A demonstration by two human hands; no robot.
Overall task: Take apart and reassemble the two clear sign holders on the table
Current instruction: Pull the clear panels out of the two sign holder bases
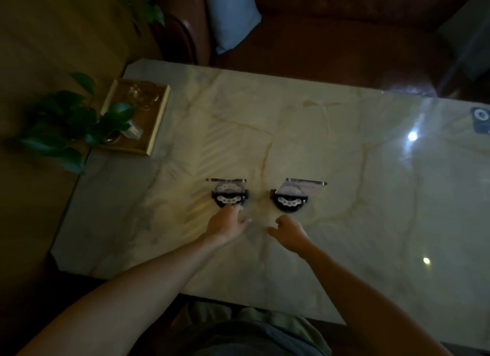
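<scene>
Two sign holders stand mid-bench: the left holder [229, 195] and the right holder [290, 200]. The left hand [227, 225], fingers spread, touches the left holder's 6 o'clock edge. The right hand [289, 232] hangs loosely curled, empty, near the right holder.

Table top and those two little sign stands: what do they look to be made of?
Table: likely polished marble or a lookalike, pale with tan veins and mirror-like lamp glints. Left sign holder and right sign holder: clear panels, probably acrylic, in black bases, probably plastic.

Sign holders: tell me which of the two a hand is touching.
The left sign holder. The left hand has its fingertips on that holder's black base, while the right hand stops short of the right sign holder.
</scene>
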